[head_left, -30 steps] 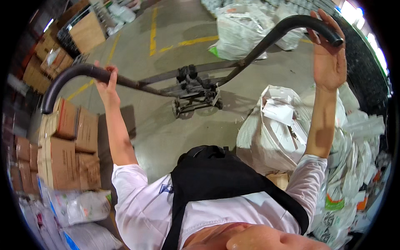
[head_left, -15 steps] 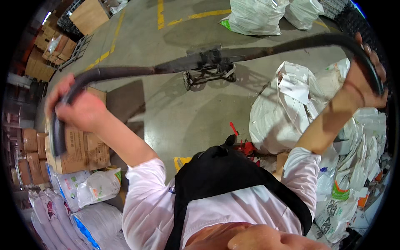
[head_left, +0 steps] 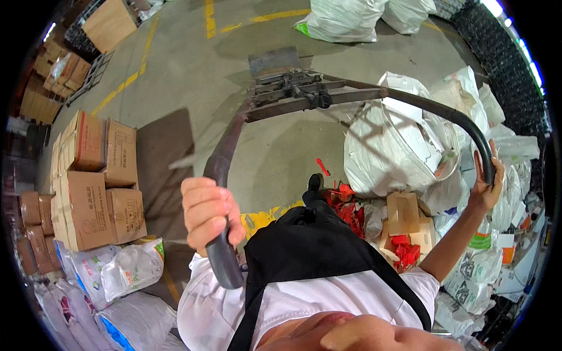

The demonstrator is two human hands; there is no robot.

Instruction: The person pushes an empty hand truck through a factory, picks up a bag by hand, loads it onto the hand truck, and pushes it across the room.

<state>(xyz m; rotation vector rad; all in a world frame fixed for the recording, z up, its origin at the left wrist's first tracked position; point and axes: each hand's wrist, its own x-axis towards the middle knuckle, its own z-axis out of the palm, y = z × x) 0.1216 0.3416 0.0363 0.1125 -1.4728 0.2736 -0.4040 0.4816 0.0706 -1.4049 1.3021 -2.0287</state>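
Observation:
A dark metal hand truck [head_left: 293, 105] stands tilted in front of me, its two long handles curving back toward my body. My left hand [head_left: 209, 213] is wrapped in a fist round the black grip of the left handle, close to my chest. Out at the right, my right hand [head_left: 489, 178] holds the other black grip, its fingers lying along the curve. A flat metal toe plate [head_left: 274, 60] shows at the far end of the frame. Nothing rests on the part of the plate that I can see.
Stacked cardboard boxes [head_left: 88, 207] stand at the left, above white filled sacks [head_left: 132, 266]. A big white bag [head_left: 374, 149] of scraps bulges at the right, near an open carton [head_left: 404, 216] with red pieces. More white bags [head_left: 345, 20] sit at the far side.
My left hand has come inward and down toward my chest; my right hand has moved down and slightly inward. The hand truck has swung, so its frame and toe plate now show.

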